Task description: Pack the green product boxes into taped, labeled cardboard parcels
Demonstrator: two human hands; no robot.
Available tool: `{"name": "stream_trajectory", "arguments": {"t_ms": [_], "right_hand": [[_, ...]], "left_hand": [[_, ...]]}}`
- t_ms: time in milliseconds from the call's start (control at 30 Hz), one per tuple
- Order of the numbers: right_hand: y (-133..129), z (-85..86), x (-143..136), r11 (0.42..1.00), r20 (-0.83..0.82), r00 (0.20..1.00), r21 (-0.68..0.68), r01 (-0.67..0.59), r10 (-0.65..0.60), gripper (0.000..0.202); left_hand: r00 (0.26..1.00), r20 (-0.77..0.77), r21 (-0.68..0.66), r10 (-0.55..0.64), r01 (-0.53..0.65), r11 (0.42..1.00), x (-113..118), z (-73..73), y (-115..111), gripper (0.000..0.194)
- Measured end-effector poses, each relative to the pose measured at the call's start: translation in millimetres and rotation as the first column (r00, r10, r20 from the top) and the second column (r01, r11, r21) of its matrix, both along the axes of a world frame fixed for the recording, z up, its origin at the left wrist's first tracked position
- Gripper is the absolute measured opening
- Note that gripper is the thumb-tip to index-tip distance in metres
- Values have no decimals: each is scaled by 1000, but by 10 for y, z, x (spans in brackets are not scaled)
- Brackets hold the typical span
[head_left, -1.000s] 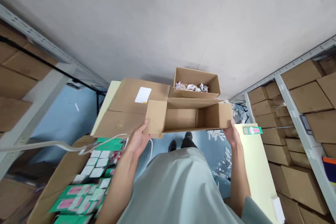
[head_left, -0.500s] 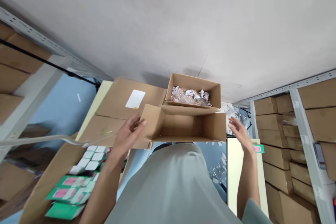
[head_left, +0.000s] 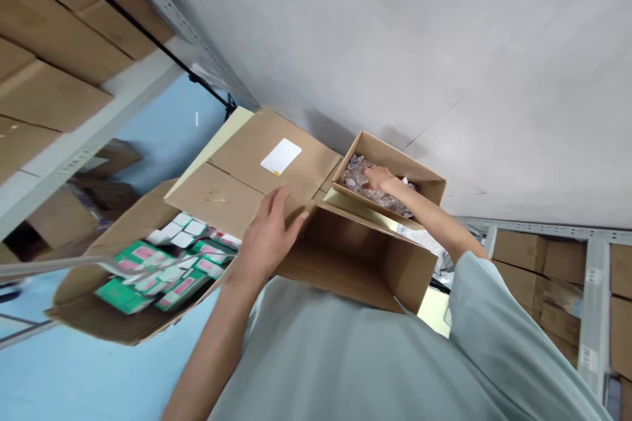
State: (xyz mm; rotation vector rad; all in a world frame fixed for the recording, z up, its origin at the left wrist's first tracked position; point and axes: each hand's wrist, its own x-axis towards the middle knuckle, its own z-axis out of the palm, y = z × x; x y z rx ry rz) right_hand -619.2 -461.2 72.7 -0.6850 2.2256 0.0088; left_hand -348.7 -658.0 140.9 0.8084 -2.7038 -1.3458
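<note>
One open carton [head_left: 407, 270] stands by the person [head_left: 340, 362]; just beyond it, a second box [head_left: 397, 159] holds bubble wrap [head_left: 354, 177]. The right hand [head_left: 379, 179] is in there, grip hidden. The left hand [head_left: 267, 237], loosely spread, is at the carton's left edge. Left of it: cardboard [head_left: 237, 181] with one unreadable label [head_left: 281, 155], one bin [head_left: 106, 243] of green packets [head_left: 123, 295].
</note>
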Motion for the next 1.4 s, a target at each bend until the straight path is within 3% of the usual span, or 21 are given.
{"name": "stream_trajectory", "arguments": {"t_ms": [100,200,300,367,500,633,733,800,867,933,1033,1133,1267,1333,1400], "right_hand": [[-166,-267,-10,995,9,999,97,-36,35,39],[-214,-376,1,984,-6,997,160,-75,77,41],[-174,-309,-16,980,-32,993,165,-111,118,42],[-98,-162,-54,981,-53,990,148,-122,131,45],[171,356,-114,993,-138,984,51,-104,110,51],[574,1067,39,979,-267,963,-204,-21,-35,45],[919,1627,404,927,-344,922,-374,43,-181,46],[1136,1977,756,875,-386,892,-484,20,-234,47],[1318,2275,1143,832,-414,879,-554,-37,-237,45],[1445,2467,1501,826,-423,887,-555,-95,-182,42],[1513,2442,1881,899,-396,918,-409,-157,-19,40],[1440,2065,2049,961,-300,942,-179,-212,152,38],[1271,1574,2074,968,-164,954,44,-246,250,37],[1244,1536,2021,971,-162,957,57,-234,240,36],[1266,1629,1896,978,-197,959,-9,-208,202,36]], "left_hand": [[998,22,19,64,-64,998,166,-36,-105,77],[993,36,98,115,-118,988,301,-75,-145,72],[990,35,157,136,-139,978,378,-117,-123,64],[992,19,162,126,-127,979,402,-148,-104,59],[997,-8,138,82,-80,987,420,-229,-108,58],[997,-28,116,70,-66,991,398,-299,-157,59],[999,-14,70,44,-43,997,349,-286,-180,61],[1000,8,23,9,-9,1000,311,-236,-175,63],[999,44,-31,-17,19,999,276,-162,-153,65],[995,92,-69,-34,41,997,246,-85,-120,64],[987,148,-89,-69,82,993,214,-1,-70,64],[982,165,-104,-88,105,989,207,16,-44,64],[983,153,-111,-104,121,986,233,-21,-51,63],[981,165,-123,-100,121,985,251,-33,-59,62],[980,180,-132,-89,113,985,262,-37,-63,62]]}}
